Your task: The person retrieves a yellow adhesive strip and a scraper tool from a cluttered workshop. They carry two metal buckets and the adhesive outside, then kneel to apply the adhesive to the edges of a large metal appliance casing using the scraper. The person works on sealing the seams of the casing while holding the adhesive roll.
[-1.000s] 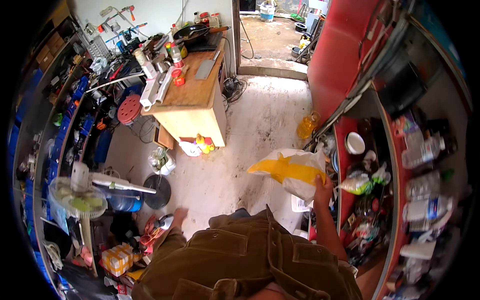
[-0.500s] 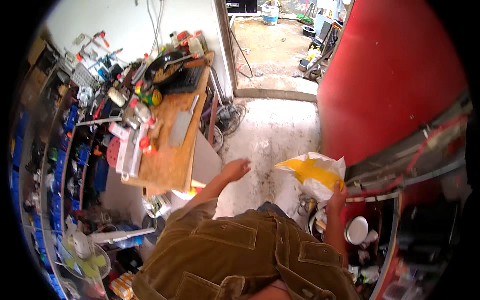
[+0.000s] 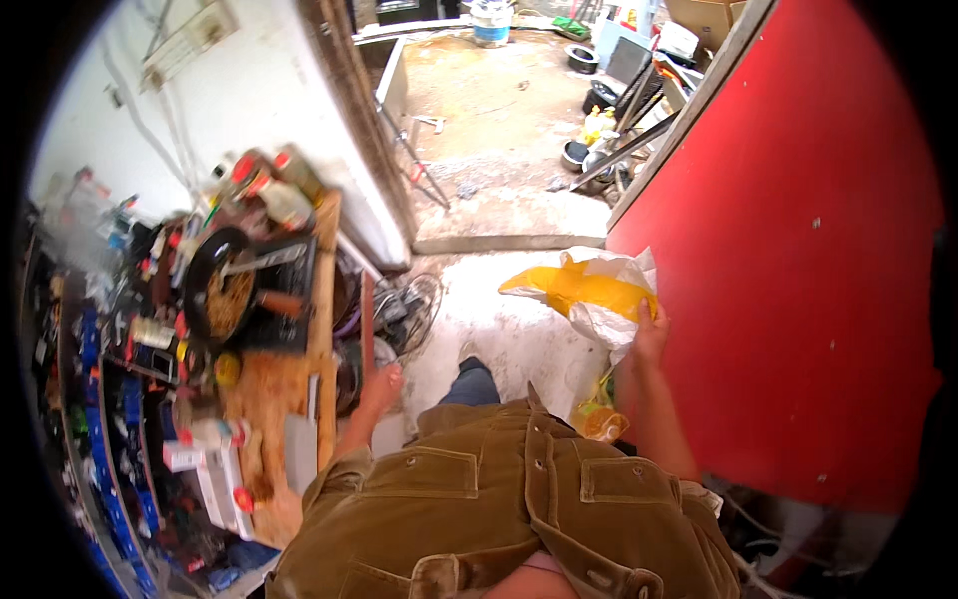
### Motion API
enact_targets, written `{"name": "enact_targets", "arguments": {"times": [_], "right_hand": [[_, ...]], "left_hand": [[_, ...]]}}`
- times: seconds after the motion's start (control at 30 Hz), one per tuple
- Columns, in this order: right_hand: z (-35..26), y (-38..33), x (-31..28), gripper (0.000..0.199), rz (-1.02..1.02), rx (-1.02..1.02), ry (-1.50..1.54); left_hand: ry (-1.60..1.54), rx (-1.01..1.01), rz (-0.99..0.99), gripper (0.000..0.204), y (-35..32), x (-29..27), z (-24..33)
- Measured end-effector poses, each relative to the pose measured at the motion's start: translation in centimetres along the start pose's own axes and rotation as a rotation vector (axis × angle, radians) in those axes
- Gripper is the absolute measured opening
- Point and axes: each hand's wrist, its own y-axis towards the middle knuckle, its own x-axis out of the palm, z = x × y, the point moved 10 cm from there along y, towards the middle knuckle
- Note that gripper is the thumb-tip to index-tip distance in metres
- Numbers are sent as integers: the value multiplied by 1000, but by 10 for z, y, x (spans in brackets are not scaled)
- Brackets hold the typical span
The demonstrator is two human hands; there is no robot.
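Observation:
A crumpled white and yellow plastic bag hangs from my right hand, whose fingers are closed on its right edge. My left hand swings low beside the wooden worktop, with no object seen in it; its fingers are blurred and partly turned away. On that worktop, a black wok of cooked food with a metal spatula sits on a dark cooktop. A cleaver lies nearer me, partly cut off from sight by my sleeve.
A red door panel stands close on my right. Ahead, a low threshold crosses the doorway, with pots and tools beyond it. Cables and machine parts lie by the left door frame. Bottles and jars crowd the worktop's far end.
I have moved forward toward the doorway; the worktop has slid left and back in view. The bag stays in my right hand. My left hand has swung back and to the left.

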Motion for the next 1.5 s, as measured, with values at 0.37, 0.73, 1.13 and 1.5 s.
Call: {"name": "enact_targets", "arguments": {"times": [0.37, 0.73, 1.13, 1.5], "right_hand": [[22, 294, 51, 29, 299, 83, -20], [54, 650, 271, 20, -77, 215, -261], [14, 857, 382, 28, -71, 105, -479], [139, 980, 531, 57, -109, 158, -732]], "left_hand": [[-70, 391, -118, 29, 469, -98, 332], [-125, -183, -117, 29, 744, -116, 286], [-10, -435, 1, 29, 915, -207, 242], [180, -554, -211, 42, 1334, -164, 77]]}}
